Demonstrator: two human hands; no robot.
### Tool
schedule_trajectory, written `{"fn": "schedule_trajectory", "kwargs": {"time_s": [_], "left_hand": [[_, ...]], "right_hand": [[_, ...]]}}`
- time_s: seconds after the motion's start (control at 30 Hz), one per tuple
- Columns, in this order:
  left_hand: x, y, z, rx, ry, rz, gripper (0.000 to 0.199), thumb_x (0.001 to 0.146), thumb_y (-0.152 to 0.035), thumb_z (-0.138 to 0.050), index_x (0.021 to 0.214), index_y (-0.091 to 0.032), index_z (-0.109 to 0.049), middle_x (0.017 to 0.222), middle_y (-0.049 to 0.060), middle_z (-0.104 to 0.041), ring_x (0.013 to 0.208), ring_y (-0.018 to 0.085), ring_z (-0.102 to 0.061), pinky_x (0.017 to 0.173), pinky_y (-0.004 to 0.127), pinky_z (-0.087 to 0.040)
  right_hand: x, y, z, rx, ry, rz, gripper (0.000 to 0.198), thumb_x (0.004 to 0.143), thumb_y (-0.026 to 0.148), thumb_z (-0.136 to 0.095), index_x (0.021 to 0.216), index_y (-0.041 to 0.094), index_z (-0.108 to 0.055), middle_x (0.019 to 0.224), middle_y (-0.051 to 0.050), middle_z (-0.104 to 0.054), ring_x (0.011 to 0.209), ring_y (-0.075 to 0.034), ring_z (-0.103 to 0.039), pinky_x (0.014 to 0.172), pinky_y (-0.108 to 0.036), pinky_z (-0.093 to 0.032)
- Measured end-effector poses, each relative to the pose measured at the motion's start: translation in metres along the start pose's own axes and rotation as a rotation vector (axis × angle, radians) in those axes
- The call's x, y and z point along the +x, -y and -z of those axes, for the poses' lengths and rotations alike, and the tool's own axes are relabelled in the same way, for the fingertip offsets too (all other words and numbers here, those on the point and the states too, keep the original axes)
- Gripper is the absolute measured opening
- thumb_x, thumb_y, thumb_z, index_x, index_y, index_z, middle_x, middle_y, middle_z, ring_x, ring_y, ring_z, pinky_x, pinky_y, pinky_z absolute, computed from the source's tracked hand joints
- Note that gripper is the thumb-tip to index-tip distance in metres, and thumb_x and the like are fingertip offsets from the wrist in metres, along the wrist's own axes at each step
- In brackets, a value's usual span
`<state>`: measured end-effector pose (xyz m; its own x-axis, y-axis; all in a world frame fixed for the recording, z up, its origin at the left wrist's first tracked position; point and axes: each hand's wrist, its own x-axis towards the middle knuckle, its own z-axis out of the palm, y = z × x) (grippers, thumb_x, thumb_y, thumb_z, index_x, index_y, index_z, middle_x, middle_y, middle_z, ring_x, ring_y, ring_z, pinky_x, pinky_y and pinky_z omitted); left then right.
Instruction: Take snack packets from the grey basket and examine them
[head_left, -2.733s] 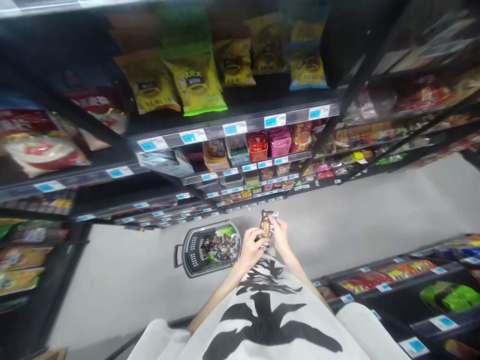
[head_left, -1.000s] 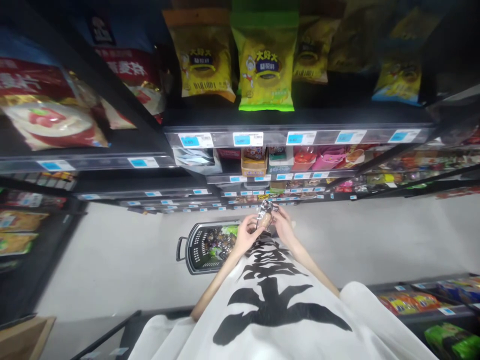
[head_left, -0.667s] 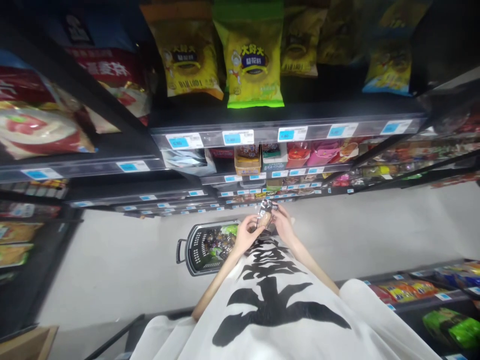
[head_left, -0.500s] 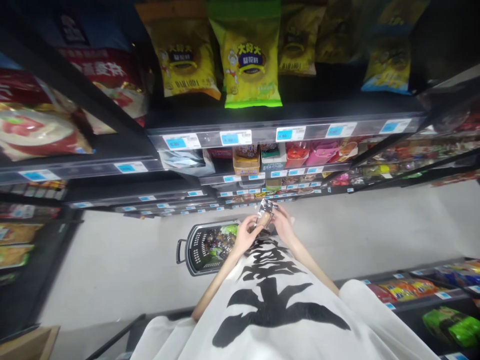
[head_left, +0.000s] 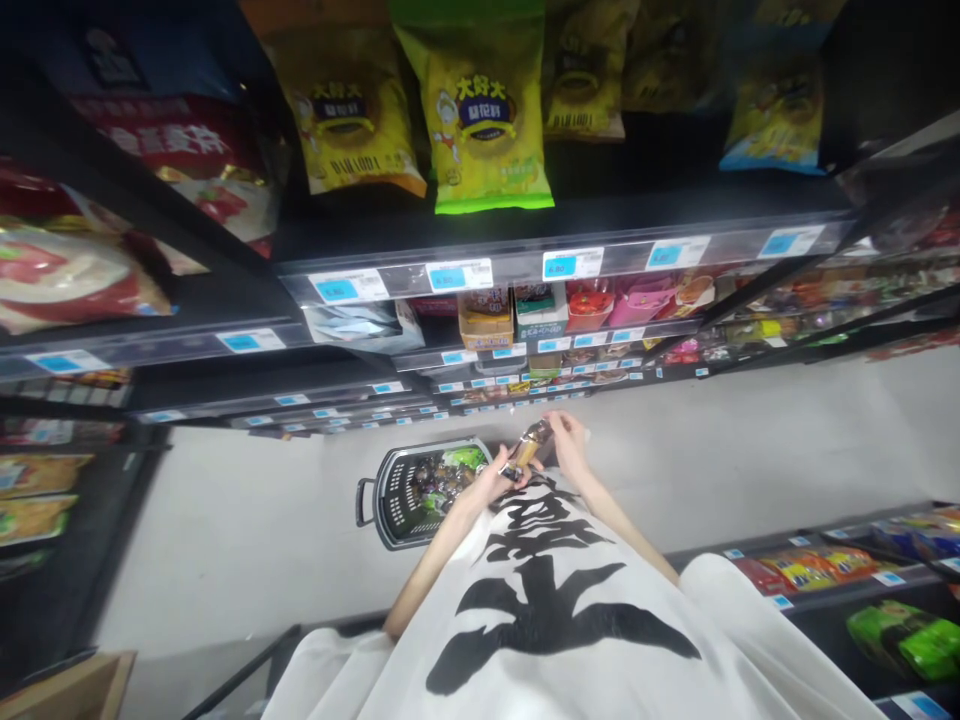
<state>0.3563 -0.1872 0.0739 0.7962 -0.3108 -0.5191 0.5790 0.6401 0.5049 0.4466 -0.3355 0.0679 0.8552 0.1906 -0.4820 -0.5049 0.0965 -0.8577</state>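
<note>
I see both hands raised in front of my chest, directly right of the basket (head_left: 390, 495) on the floor. Between them is a small wrapped snack (head_left: 525, 452), tilted, its upper end toward the shelves. My left hand (head_left: 489, 484) is closed on the lower end and my right hand (head_left: 566, 446) is closed on the upper end; the individual fingers are too small to separate, so the exact pinch is my estimate.

Assessment: the item appears light, with a thin glossy wrapper that should be slippery and crinkle easily, and the contents may crush under pressure. I judge the crimped ends or the narrow sides the safest places to hold.

The basket holds assorted wrapped goods. Beyond it, shelf edges carry blue price labels (head_left: 458, 274), with yellow snack bags (head_left: 480, 115) on the top tier.
</note>
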Motion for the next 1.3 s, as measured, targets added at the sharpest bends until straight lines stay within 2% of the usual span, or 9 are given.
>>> {"fn": "schedule_trajectory", "kwargs": {"time_s": [0.1, 0.2, 0.37, 0.53, 0.7, 0.83, 0.97, 1.13, 1.3], "left_hand": [[-0.003, 0.0, -0.001, 0.029, 0.078, 0.092, 0.082, 0.073, -0.065, -0.081, 0.129, -0.009, -0.061, 0.112, 0.018, -0.071, 0.065, 0.014, -0.06, 0.056, 0.025, -0.042], [-0.003, 0.001, -0.001, 0.038, 0.075, 0.16, 0.064, 0.08, -0.038, -0.079, 0.133, -0.009, -0.06, 0.112, 0.018, -0.073, 0.074, 0.021, -0.07, 0.062, 0.029, -0.051], [0.0, 0.003, 0.004, -0.036, 0.037, 0.178, 0.062, 0.079, -0.04, -0.074, 0.131, -0.008, -0.062, 0.113, 0.021, -0.073, 0.086, 0.028, -0.074, 0.071, 0.034, -0.057], [0.004, 0.003, 0.006, -0.067, -0.006, 0.143, 0.058, 0.079, -0.043, -0.073, 0.124, -0.007, -0.066, 0.113, 0.021, -0.073, 0.097, 0.031, -0.074, 0.083, 0.039, -0.059], [0.012, 0.009, 0.012, -0.01, -0.187, 0.117, 0.048, 0.078, -0.034, -0.078, 0.117, -0.008, -0.068, 0.122, 0.019, -0.07, 0.095, 0.025, -0.073, 0.081, 0.037, -0.062], [0.018, 0.022, 0.028, 0.061, -0.311, 0.194, 0.045, 0.08, -0.038, -0.078, 0.11, -0.007, -0.068, 0.112, 0.02, -0.072, 0.085, 0.025, -0.073, 0.075, 0.04, -0.063], [0.034, 0.026, 0.048, 0.131, -0.474, 0.136, 0.032, 0.087, -0.036, -0.072, 0.107, -0.011, -0.066, 0.106, 0.012, -0.073, 0.089, 0.018, -0.072, 0.082, 0.034, -0.06], [0.089, -0.008, 0.066, 0.211, -0.558, 0.022, 0.019, 0.096, -0.027, -0.064, 0.104, -0.009, -0.065, 0.098, 0.006, -0.069, 0.08, 0.011, -0.064, 0.077, 0.027, -0.056], [0.154, -0.066, 0.07, 0.301, -0.597, -0.053, 0.027, 0.096, -0.034, -0.066, 0.108, -0.01, -0.065, 0.103, 0.007, -0.068, 0.09, 0.014, -0.066, 0.084, 0.032, -0.058]], "right_hand": [[0.005, 0.001, 0.0, -0.088, -0.11, 0.032, 0.049, 0.077, 0.067, -0.073, 0.078, 0.018, -0.07, 0.08, -0.003, -0.068, 0.078, -0.017, -0.058, 0.077, -0.029, -0.046], [0.008, 0.001, 0.001, -0.156, -0.132, 0.033, 0.051, 0.079, 0.067, -0.071, 0.073, 0.016, -0.069, 0.072, -0.002, -0.065, 0.071, -0.016, -0.055, 0.07, -0.027, -0.043], [0.008, -0.003, 0.003, -0.21, -0.129, 0.019, 0.054, 0.082, 0.07, -0.066, 0.076, 0.017, -0.07, 0.073, -0.002, -0.065, 0.068, -0.015, -0.055, 0.065, -0.027, -0.042], [0.003, -0.003, 0.002, -0.192, -0.052, -0.053, 0.049, 0.082, 0.067, -0.067, 0.099, 0.021, -0.073, 0.079, -0.002, -0.067, 0.054, -0.013, -0.051, 0.049, -0.026, -0.039], [0.004, -0.017, 0.007, -0.135, -0.025, -0.175, 0.061, 0.067, 0.053, -0.079, 0.12, 0.024, -0.065, 0.099, -0.004, -0.072, 0.073, -0.018, -0.065, 0.058, -0.027, -0.052], [0.005, -0.043, 0.023, -0.107, -0.094, -0.296, 0.064, 0.063, 0.046, -0.076, 0.12, 0.022, -0.06, 0.115, -0.008, -0.069, 0.078, -0.018, -0.07, 0.065, -0.03, -0.056], [0.001, -0.059, 0.044, -0.111, -0.094, -0.347, 0.055, 0.063, 0.048, -0.077, 0.108, 0.019, -0.064, 0.115, -0.009, -0.069, 0.079, -0.02, -0.072, 0.067, -0.03, -0.054], [-0.002, -0.054, 0.057, -0.132, -0.025, -0.338, 0.051, 0.064, 0.055, -0.078, 0.098, 0.018, -0.07, 0.105, -0.009, -0.074, 0.081, -0.021, -0.072, 0.069, -0.029, -0.052], [-0.002, -0.047, 0.059, -0.175, 0.013, -0.313, 0.053, 0.066, 0.059, -0.079, 0.098, 0.018, -0.07, 0.104, -0.011, -0.075, 0.081, -0.022, -0.071, 0.07, -0.031, -0.052]]}}
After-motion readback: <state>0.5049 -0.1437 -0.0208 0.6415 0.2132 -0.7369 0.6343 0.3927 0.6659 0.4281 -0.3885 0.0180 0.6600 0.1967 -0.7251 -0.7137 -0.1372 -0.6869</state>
